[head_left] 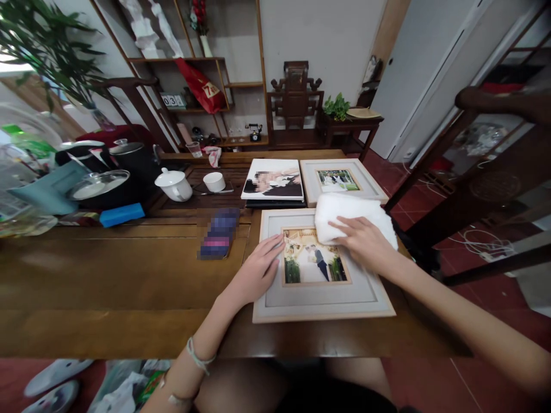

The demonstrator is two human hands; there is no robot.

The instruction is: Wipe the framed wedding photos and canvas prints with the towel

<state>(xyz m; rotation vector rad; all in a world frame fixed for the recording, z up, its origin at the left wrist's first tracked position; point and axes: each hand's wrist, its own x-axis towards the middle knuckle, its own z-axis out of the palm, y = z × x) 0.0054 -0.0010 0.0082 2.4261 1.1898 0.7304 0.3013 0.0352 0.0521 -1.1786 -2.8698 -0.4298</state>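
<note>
Pale wood-edged rectangular picture frame (319, 298) under a thick, bundled white soft cloth (346, 205)

The frame lies flat and face up near the front edge of the brown wooden table (142, 275), its wide light mat surrounding a small photo (310, 265) of two figures, one in dark clothing, one in white; the cloth sits over the far right corner, covering part of the photo and spilling past the frame's right side

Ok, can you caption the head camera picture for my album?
Right hand on a white cloth atop a framed photo, left hand resting on its left side.
</note>
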